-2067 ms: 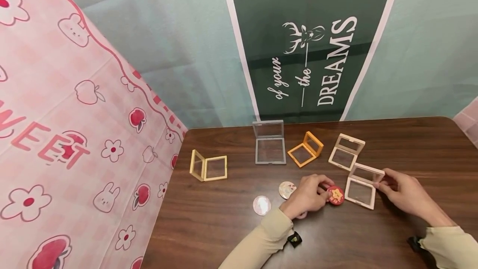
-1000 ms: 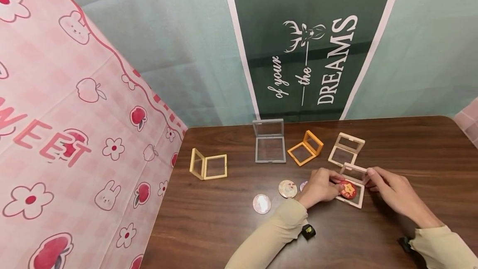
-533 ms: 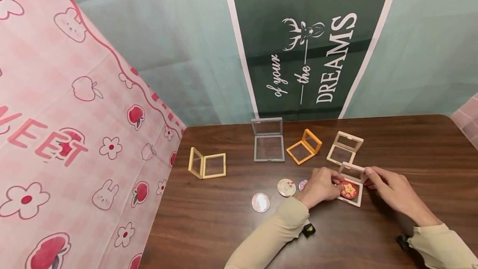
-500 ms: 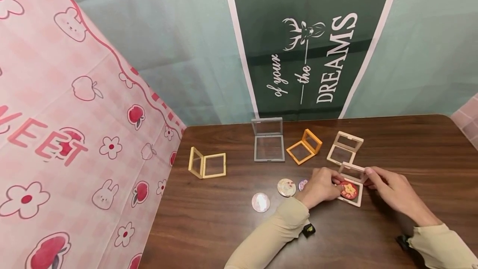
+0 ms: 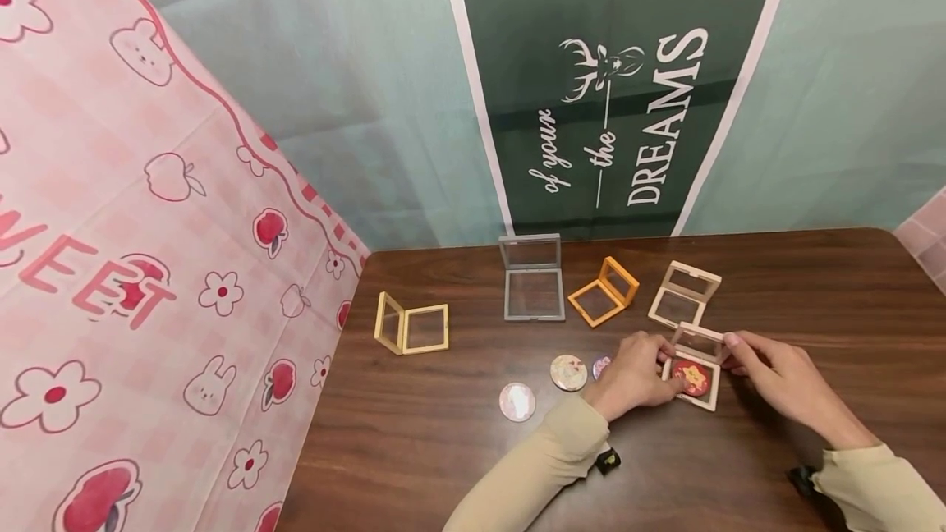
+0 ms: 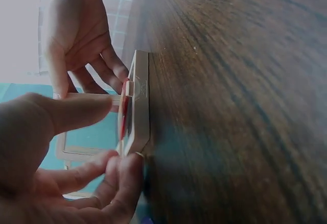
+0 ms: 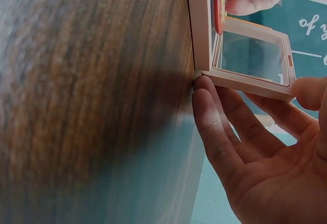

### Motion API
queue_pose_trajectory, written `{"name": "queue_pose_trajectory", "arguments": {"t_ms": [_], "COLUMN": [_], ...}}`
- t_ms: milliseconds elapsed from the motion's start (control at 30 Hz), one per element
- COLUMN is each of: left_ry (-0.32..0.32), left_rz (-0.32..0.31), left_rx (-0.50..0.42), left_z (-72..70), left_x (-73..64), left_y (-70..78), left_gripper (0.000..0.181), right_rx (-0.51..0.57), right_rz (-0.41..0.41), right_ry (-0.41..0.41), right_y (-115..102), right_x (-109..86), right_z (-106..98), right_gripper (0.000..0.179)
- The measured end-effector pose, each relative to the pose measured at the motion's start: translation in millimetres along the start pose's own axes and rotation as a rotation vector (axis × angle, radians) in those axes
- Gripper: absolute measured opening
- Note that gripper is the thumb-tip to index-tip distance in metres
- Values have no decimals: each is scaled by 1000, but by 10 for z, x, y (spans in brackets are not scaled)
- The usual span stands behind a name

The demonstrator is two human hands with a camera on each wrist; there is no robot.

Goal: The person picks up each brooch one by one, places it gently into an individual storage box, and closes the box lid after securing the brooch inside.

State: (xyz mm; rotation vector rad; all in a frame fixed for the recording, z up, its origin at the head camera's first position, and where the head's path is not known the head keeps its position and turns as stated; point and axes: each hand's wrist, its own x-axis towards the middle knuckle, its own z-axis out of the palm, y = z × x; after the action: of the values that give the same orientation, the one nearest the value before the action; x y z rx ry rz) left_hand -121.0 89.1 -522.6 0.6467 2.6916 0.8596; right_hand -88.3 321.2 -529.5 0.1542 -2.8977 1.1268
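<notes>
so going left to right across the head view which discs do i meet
pale pink disc → cream disc → purple disc → red disc

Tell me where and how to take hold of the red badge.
Pinch the red badge by its round rim, probably best from above and the near side: the pink frame's raised lid blocks the far side, and the left hand crowds the left. In the left wrist view, its edge rises above the base, so fingertips should catch it.
</notes>
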Motion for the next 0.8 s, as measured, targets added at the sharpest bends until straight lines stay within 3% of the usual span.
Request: {"name": "queue_pose_trajectory", "arguments": {"t_ms": [100, 200, 633, 800], "left_ry": [-23, -28, -21, -19], "left_rz": [-19, -41, -9, -5], "left_rx": [68, 95, 140, 157], "left_z": [28, 79, 89, 166], "left_x": [-82, -130, -117, -60], "left_y": [36, 48, 3, -61], "left_gripper": [57, 67, 72, 68], "right_rx": [-8, -12, 32, -18], "right_rz": [16, 33, -17, -65], "right_ry": [-12, -30, -37, 2], "right_y": [-8, -8, 19, 3], "right_x": [-25, -66, -179, -212], "right_z": [-2, 13, 6, -27], "right_gripper": [37, 38, 27, 15]}}
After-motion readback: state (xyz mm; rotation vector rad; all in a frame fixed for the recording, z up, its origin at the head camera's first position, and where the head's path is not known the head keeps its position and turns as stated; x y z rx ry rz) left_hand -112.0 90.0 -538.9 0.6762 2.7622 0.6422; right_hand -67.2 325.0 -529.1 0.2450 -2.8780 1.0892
